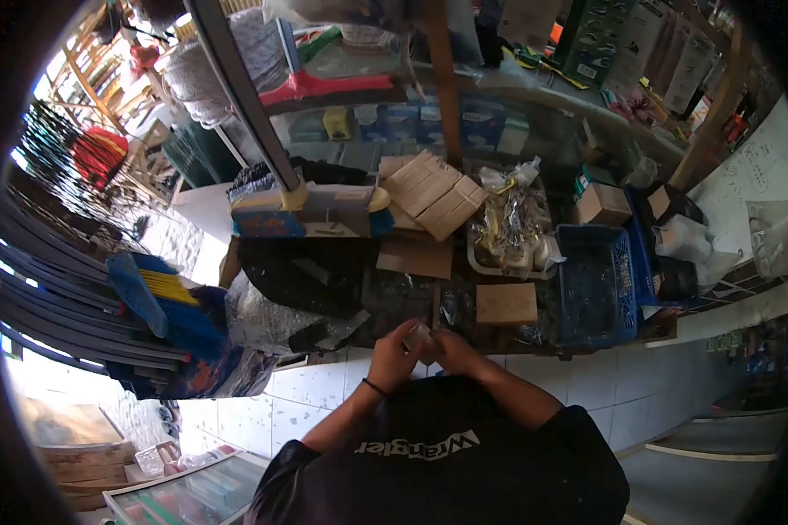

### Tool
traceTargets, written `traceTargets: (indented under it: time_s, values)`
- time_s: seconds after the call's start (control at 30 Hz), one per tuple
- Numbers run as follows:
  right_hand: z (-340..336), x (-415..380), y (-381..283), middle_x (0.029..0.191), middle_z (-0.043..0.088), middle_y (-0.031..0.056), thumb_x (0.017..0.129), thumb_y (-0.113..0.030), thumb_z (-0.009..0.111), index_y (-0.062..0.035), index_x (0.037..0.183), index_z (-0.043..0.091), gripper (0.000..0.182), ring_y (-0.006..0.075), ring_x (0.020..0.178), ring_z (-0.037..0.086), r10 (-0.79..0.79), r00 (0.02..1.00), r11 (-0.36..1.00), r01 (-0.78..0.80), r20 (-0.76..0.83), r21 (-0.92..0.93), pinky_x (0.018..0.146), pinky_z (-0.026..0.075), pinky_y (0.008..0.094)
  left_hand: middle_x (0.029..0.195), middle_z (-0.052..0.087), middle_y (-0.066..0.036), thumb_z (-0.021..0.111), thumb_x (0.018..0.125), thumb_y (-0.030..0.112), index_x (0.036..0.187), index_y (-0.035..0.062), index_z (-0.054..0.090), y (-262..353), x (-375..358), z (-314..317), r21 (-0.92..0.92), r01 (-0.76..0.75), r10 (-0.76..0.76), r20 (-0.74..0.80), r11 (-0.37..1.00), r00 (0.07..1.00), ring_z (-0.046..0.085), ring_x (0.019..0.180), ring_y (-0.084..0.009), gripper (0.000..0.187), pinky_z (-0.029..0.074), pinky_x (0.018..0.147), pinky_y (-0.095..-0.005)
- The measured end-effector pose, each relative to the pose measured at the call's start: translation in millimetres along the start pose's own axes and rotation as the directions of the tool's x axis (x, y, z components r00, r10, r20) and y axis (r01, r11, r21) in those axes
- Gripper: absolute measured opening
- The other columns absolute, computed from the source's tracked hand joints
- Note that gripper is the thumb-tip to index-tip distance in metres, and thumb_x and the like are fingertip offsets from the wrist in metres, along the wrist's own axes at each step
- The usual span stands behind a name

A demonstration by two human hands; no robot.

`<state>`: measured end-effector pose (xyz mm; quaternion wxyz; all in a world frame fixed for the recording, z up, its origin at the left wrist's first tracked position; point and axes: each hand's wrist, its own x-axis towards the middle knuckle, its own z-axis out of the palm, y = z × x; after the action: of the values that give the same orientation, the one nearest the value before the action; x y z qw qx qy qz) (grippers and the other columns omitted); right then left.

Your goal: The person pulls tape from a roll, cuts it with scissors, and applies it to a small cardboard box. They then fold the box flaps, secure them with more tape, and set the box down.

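Observation:
Close in front of my chest, my left hand (396, 353) and my right hand (455, 352) meet around a small, pale, see-through plastic packet (422, 332). The fingers of both hands are closed on it, and its contents are too small to make out. Just beyond my hands, a small brown cardboard box (506, 303) lies on the dark worktop. A flat cardboard piece (414, 259) rests farther back, below a pile of small brown boxes (435, 194). To the right of that pile, a white tray (475, 262) holds shiny metal parts in clear plastic.
A blue plastic basket (624, 284) stands at the right of the worktop. Bubble wrap (258, 317) and a blue-and-yellow broom head (159, 293) are on the left. Behind the worktop is a glass display case (543, 149) with boxes. White floor tiles (309, 385) lie below.

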<state>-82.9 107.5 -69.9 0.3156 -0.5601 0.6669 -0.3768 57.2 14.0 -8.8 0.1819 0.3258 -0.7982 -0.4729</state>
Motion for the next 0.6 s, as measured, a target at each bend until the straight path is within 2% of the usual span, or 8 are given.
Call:
traceTargets:
  time_s: [0.03, 0.13, 0.23, 0.3, 0.43, 0.53, 0.57, 0.6]
  values:
    - [-6, 2, -3, 0.086, 0.059, 0.0198, 0.083, -0.025, 0.056, 0.0006, 0.087, 0.059, 0.026, 0.0351, 0.083, 0.058, 0.04, 0.999, 0.999, -0.041, 0.027, 0.017, 0.071, 0.045, 0.0411, 0.088, 0.063, -0.019, 0.063, 0.075, 0.015, 0.111, 0.0012, 0.056, 6, -2, 1, 0.021, 0.026, -0.026, -0.02, 0.999, 0.999, 0.065, 0.072, -0.0264, 0.039, 0.051, 0.064, -0.0323]
    - [-23, 11, -14, 0.088, 0.059, 0.0197, 0.081, -0.026, 0.059, 0.0003, 0.088, 0.059, 0.028, 0.0356, 0.085, 0.057, 0.074, 0.992, 0.985, -0.089, 0.106, 0.15, 0.071, 0.045, 0.0416, 0.088, 0.064, -0.019, 0.064, 0.075, 0.015, 0.111, 0.0013, 0.056, 5, -5, 8, 0.053, -0.038, 0.044, -0.113, 0.998, 0.993, 0.065, 0.071, -0.0245, 0.039, 0.051, 0.063, -0.0315]
    - [-26, 18, -6, 0.087, 0.061, 0.0183, 0.081, -0.03, 0.058, -0.0009, 0.089, 0.06, 0.03, 0.0345, 0.085, 0.058, -0.014, 0.999, 1.0, 0.014, 0.039, 0.0, 0.071, 0.046, 0.0422, 0.095, 0.064, -0.015, 0.063, 0.077, 0.013, 0.111, 0.0022, 0.056, -1, -9, 13, 0.081, -0.042, 0.058, -0.197, 0.996, 0.979, 0.064, 0.086, -0.0252, 0.036, 0.049, 0.074, -0.0322]
    - [-36, 24, -7, 0.086, 0.062, 0.0165, 0.081, -0.033, 0.057, -0.0026, 0.089, 0.061, 0.032, 0.0333, 0.088, 0.057, -0.031, 0.993, 0.972, 0.056, 0.111, -0.23, 0.075, 0.045, 0.0417, 0.099, 0.064, -0.013, 0.062, 0.078, 0.011, 0.11, 0.0029, 0.057, 6, -12, 14, 0.067, -0.021, 0.038, -0.254, 0.998, 0.967, 0.061, 0.097, -0.0253, 0.033, 0.047, 0.081, -0.0326]
    - [-27, 40, 21, 0.086, 0.063, 0.0114, 0.08, -0.035, 0.057, -0.0072, 0.088, 0.063, 0.03, 0.0298, 0.093, 0.056, -0.159, 0.957, 0.795, 0.269, 0.242, -0.543, 0.083, 0.04, 0.041, 0.098, 0.064, -0.013, 0.059, 0.082, 0.011, 0.108, 0.0008, 0.057, 4, -21, 26, 0.018, 0.032, -0.024, -0.333, 0.999, 0.942, 0.063, 0.092, -0.0219, 0.027, 0.049, 0.078, -0.0298]
    - [-9, 44, 42, 0.088, 0.064, 0.0086, 0.077, -0.034, 0.058, -0.0098, 0.085, 0.064, 0.026, 0.0277, 0.094, 0.055, -0.212, 0.938, 0.691, 0.343, 0.275, -0.637, 0.085, 0.037, 0.0404, 0.096, 0.065, -0.013, 0.058, 0.084, 0.011, 0.106, -0.0002, 0.057, 10, -27, 43, 0.036, 0.088, -0.068, -0.373, 0.995, 0.925, 0.064, 0.089, -0.0201, 0.025, 0.049, 0.076, -0.0284]
    - [-8, 44, 45, 0.086, 0.064, 0.0074, 0.076, -0.034, 0.059, -0.0111, 0.083, 0.063, 0.024, 0.0262, 0.09, 0.055, -0.261, 0.904, 0.598, 0.427, 0.339, -0.678, 0.082, 0.037, 0.0404, 0.094, 0.065, -0.012, 0.057, 0.085, 0.011, 0.104, 0.0003, 0.057, -12, -30, 54, 0.013, 0.08, -0.069, -0.383, 0.997, 0.921, 0.064, 0.087, -0.0191, 0.022, 0.049, 0.074, -0.0281]
    - [-6, 45, 47, 0.085, 0.063, 0.0072, 0.076, -0.034, 0.059, -0.0108, 0.084, 0.063, 0.024, 0.0265, 0.091, 0.055, -0.287, 0.9, 0.603, 0.436, 0.328, -0.668, 0.082, 0.037, 0.0407, 0.091, 0.066, -0.011, 0.058, 0.085, 0.013, 0.101, 0.0001, 0.059, -3, -32, 60, 0.067, 0.133, -0.097, -0.384, 0.989, 0.918, 0.064, 0.086, -0.0184, 0.02, 0.049, 0.073, -0.0278]
